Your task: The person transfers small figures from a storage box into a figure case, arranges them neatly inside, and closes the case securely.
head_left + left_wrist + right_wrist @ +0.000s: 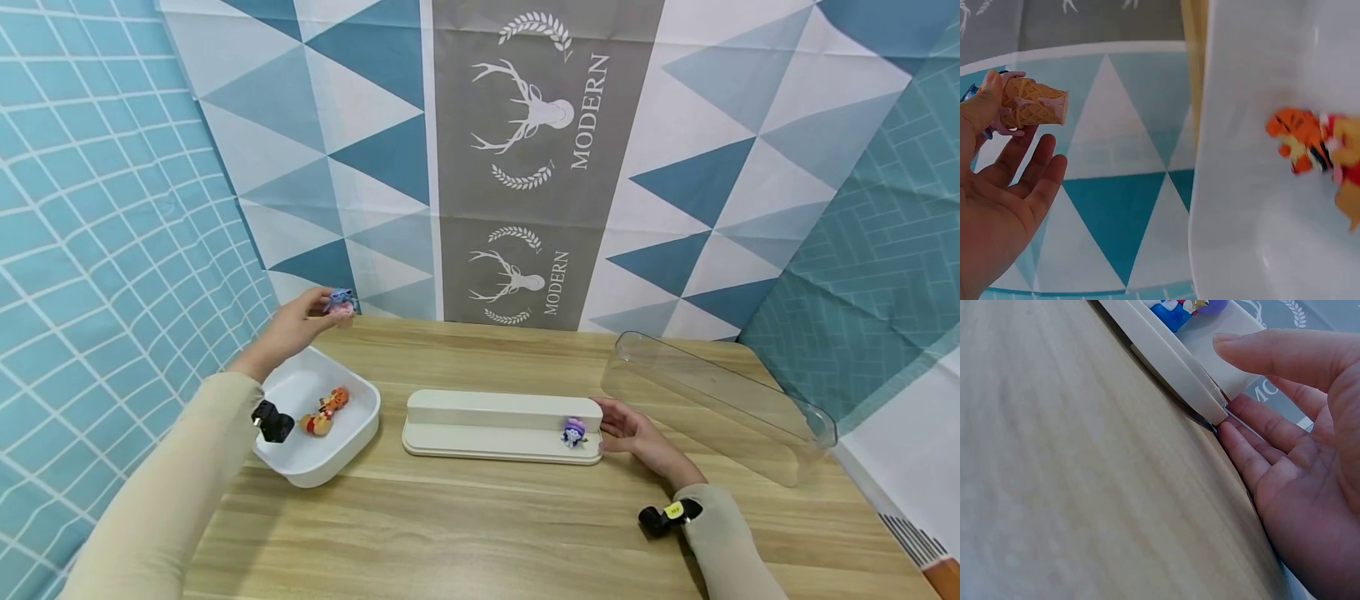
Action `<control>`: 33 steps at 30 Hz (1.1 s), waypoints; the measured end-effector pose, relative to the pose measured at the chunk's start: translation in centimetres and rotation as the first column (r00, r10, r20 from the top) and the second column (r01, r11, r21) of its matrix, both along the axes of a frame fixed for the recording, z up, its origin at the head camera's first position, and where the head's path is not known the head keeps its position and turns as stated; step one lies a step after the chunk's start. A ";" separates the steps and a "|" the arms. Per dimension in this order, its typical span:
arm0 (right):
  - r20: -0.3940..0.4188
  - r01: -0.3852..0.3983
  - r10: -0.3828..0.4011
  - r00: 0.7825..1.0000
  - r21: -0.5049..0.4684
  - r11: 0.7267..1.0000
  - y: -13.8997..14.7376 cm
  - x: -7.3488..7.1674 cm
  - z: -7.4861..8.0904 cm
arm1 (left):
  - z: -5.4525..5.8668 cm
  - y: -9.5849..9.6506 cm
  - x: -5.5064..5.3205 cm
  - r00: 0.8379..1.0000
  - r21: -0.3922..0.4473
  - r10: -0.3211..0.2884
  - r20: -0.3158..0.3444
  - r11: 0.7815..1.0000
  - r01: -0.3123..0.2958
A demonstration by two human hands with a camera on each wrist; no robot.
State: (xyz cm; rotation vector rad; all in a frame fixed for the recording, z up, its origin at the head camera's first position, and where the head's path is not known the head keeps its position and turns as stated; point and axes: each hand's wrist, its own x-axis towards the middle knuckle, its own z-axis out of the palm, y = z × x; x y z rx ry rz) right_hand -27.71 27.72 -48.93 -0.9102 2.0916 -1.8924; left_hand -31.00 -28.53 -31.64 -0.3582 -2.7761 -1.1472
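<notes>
Between thumb and fingers my left hand (pixel 298 318) pinches a small blue figurine (pixel 341 302), raised above the table beyond the white tub (pixel 365 433). The left wrist view shows its waffle-cone base (pixel 1038 103), with the other fingers loosely spread. A tiger figurine (pixel 1300 134) and a yellow-and-red bear figurine (pixel 318 423) lie together in the tub. My right hand (pixel 633 437) touches the right end of a cream stepped display base (pixel 480 437). Its fingertips rest against that end, with the thumb extended above. A purple-hatted figurine (pixel 573 432) stands on the base's lower step, near the right end.
A clear plastic cover (pixel 712 392) lies at the right rear of the wooden table (pixel 450 525). Patterned cloth (pixel 517 167) hangs behind the table, and a blue tiled sheet (pixel 112 250) rises at the left.
</notes>
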 end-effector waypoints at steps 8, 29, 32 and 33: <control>0.038 0.029 -0.030 0.999 0.030 0.999 -0.1 0.1 0.3 | 0.8 2.0 0.2 0.995 0.178 -0.084 0.051 0.981 0.074; 0.048 0.066 -0.069 0.996 0.071 0.995 -0.2 0.2 0.3 | 0.0 7.4 0.1 0.949 0.353 -0.299 0.102 0.903 0.246; 0.048 0.068 -0.071 0.996 0.066 0.995 -0.2 0.2 0.3 | -0.4 8.1 -0.1 0.940 0.356 -0.323 0.108 0.896 0.267; 0.049 0.069 -0.072 0.996 0.065 0.996 -0.2 0.2 0.3 | -0.5 8.3 -0.1 0.936 0.359 -0.334 0.115 0.892 0.274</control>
